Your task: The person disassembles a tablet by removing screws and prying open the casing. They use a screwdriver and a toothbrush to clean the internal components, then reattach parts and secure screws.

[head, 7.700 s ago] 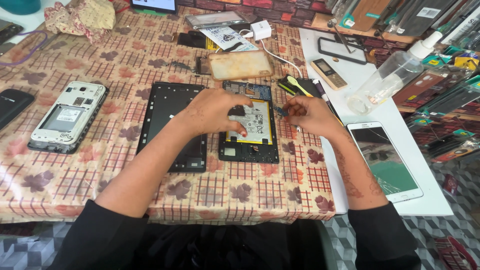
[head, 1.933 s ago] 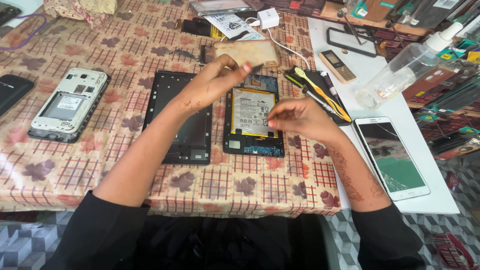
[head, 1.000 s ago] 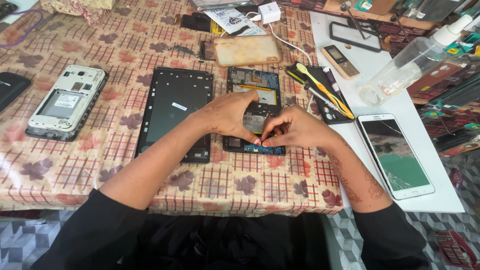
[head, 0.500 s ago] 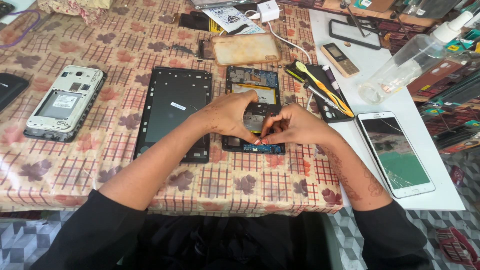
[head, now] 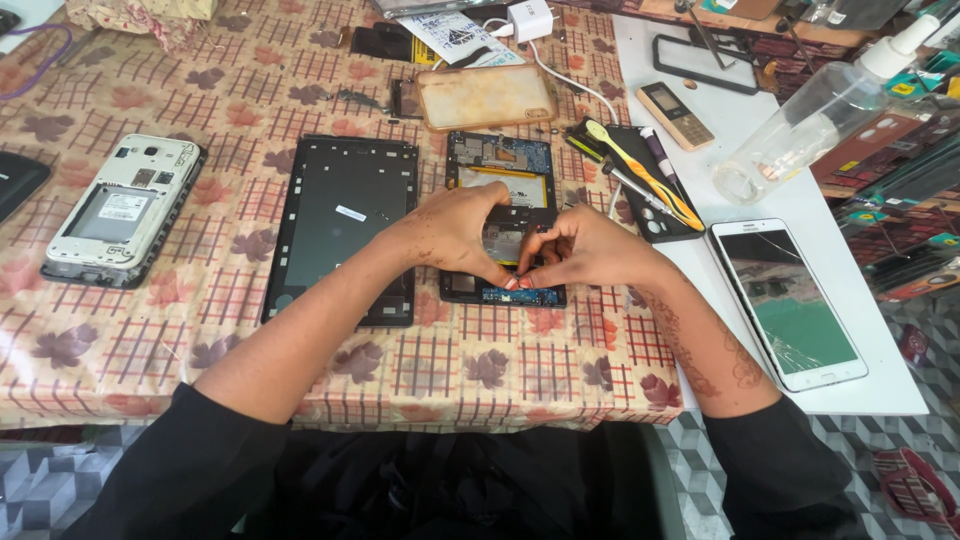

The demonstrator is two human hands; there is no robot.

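Note:
An opened tablet (head: 500, 165) with its circuit board and battery exposed lies on the patterned tablecloth (head: 230, 100). Both hands rest on its lower half. My left hand (head: 450, 230) and my right hand (head: 585, 250) meet with fingertips pressed together over the bottom edge near the small blue board (head: 510, 295). What the fingertips pinch is too small to tell. A black tablet frame (head: 340, 225) lies just left of my left hand.
A white phone without its back cover (head: 120, 210) lies at the left. A tan phone case (head: 485, 97), a tool set on a dark phone (head: 640, 180), a small keypad phone (head: 675, 115), a clear spray bottle (head: 820, 110) and a white cracked-screen phone (head: 790, 300) surround the work.
My left hand came down from the tablet's top onto its lower half. Both hands have closed in together over the bottom edge, and they have barely moved in the last half second.

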